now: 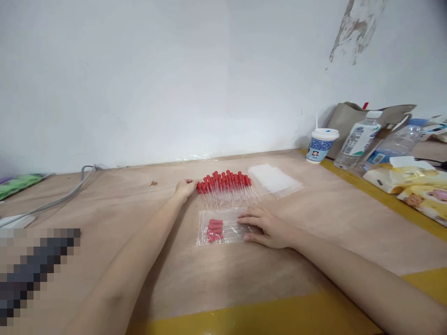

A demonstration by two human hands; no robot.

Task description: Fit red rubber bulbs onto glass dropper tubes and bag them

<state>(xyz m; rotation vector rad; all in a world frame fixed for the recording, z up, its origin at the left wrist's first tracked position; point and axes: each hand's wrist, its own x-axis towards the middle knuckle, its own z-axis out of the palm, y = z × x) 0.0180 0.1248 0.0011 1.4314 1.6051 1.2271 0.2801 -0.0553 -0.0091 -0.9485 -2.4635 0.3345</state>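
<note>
A pile of glass droppers with red rubber bulbs (226, 184) lies in the middle of the table, bulbs toward the wall. At its left end my left hand (186, 188) has its fingers closed on the red bulb of an outermost dropper. Nearer to me, a clear zip bag (230, 213) lies flat with several red-bulbed droppers (215, 228) inside. My right hand (270, 227) rests palm down over the bag's right end, fingers stretched out and slightly apart. Beyond it, right of the pile, is a small stack of clear bags (274, 180).
A paper cup with a straw (319, 146), a water bottle (358, 139) and yellow tissue packs (424, 200) stand at the right. Grey cable (75, 188) and green packets (19, 186) lie at the left. The wall (174, 93) borders the table's back edge.
</note>
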